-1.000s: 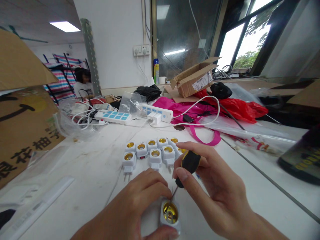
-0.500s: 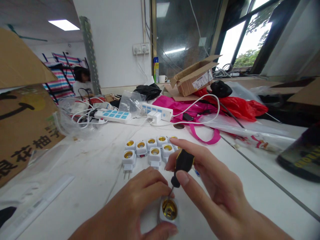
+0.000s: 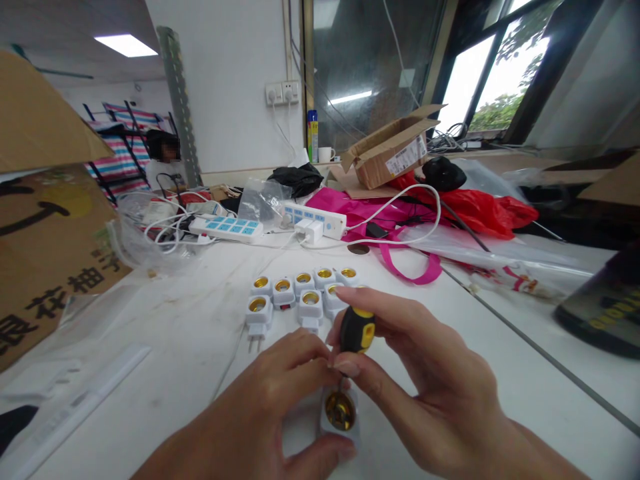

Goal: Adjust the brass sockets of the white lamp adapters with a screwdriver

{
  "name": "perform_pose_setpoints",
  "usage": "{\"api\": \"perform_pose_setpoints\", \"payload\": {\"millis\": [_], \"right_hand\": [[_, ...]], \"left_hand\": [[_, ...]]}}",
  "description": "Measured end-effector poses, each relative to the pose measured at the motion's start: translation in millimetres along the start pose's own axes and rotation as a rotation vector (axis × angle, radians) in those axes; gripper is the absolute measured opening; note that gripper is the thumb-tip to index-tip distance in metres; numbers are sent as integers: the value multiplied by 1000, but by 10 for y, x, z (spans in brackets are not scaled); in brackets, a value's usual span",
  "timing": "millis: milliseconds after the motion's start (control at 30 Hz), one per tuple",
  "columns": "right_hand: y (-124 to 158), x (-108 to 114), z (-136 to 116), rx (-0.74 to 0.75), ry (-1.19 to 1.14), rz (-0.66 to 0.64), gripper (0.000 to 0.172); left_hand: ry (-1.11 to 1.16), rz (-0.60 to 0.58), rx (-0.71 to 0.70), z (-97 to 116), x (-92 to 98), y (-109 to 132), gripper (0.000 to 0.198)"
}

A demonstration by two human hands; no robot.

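Note:
My left hand (image 3: 280,393) grips a white bulb socket (image 3: 341,410) with a gold threaded inside, holding it on the table between thumb and fingers. In my right hand (image 3: 420,373) is a short screwdriver (image 3: 357,330) with a black and yellow handle, pinched between thumb and fingers. Its shaft points down at the socket's far rim; the tip is hard to make out. Beyond my hands stand several more white bulb sockets (image 3: 310,301) in two rows, some with plug pins. My right fingers partly cover the right end of the rows.
Power strips (image 3: 227,228) and tangled cables lie at the back, beside a pink bag (image 3: 415,267) and a red plastic bag (image 3: 500,212). A big cardboard box (image 3: 55,247) stands at left, a dark bottle (image 3: 605,307) at right. One person (image 3: 163,163) is in the background.
My right hand has turned the screwdriver, its handle now lower, a little further left and showing more yellow. The left hand keeps its hold on the socket.

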State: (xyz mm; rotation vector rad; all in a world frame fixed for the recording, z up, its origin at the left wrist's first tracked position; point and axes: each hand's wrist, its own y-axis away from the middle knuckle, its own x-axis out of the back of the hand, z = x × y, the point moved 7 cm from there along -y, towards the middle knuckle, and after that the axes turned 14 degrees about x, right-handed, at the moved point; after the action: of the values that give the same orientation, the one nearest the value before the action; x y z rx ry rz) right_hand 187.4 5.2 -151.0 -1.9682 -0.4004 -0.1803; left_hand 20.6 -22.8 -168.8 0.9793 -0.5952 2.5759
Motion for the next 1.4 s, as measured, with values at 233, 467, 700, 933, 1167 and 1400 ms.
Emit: {"api": "perform_pose_setpoints", "payload": {"millis": [233,467,700,933,1167,1400], "right_hand": [[-42,49,-21,18,43,59,70],[-116,121,-36,-26,-24,196,56],[-240,273,-52,-59,-84,424,40],[-245,301,-58,-63,-88,440,39],[-268,284,-61,-31,-79,421,39],[-284,286,-82,27,-63,395,40]], "left_hand": [[-3,-23,38,-1,-12,-5,40],[48,7,16,-18,40,-5,38],[108,101,49,48,115,-32,22],[124,137,16,40,111,-52,10],[155,108,31,-51,47,-43,8],[158,123,11,-45,60,-35,8]]}}
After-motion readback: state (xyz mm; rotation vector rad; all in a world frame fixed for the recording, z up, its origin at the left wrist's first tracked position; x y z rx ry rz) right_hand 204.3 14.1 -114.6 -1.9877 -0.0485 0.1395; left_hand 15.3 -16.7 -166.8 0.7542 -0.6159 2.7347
